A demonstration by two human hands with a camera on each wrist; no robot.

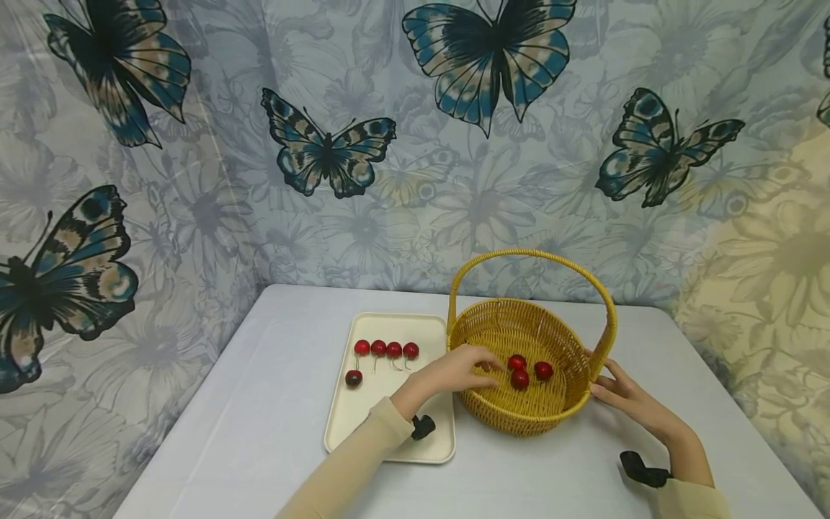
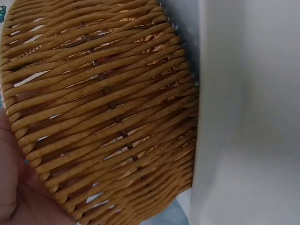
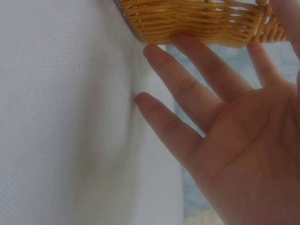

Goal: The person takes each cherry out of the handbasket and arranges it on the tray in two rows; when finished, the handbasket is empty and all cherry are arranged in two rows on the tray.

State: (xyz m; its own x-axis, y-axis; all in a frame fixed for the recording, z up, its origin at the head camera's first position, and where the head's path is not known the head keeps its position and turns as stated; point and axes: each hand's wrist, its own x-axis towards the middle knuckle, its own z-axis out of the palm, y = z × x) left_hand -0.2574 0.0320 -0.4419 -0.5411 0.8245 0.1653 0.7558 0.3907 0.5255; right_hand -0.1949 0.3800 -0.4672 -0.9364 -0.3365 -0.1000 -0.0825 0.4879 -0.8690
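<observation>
A round yellow wicker basket (image 1: 519,425) with a tall arched handle stands on the table, three red cherries (image 1: 543,370) inside it. My left hand (image 1: 462,369) reaches over its left rim, fingers relaxed above the woven bottom, short of the cherries. In the left wrist view the basket's woven side (image 2: 108,112) hides most of that hand (image 2: 28,187). At the basket's right side is my right hand (image 1: 625,396). Its fingers (image 3: 178,82) are straight and spread in the right wrist view, with some fingertips against the wicker.
Left of the basket lies a cream rectangular tray (image 1: 363,425) under my left forearm. Several cherries with stems (image 1: 378,349) form a row on it, and one darker cherry (image 1: 353,378) sits below them. Behind the white table (image 1: 272,346) hangs a butterfly-print cloth (image 1: 363,245).
</observation>
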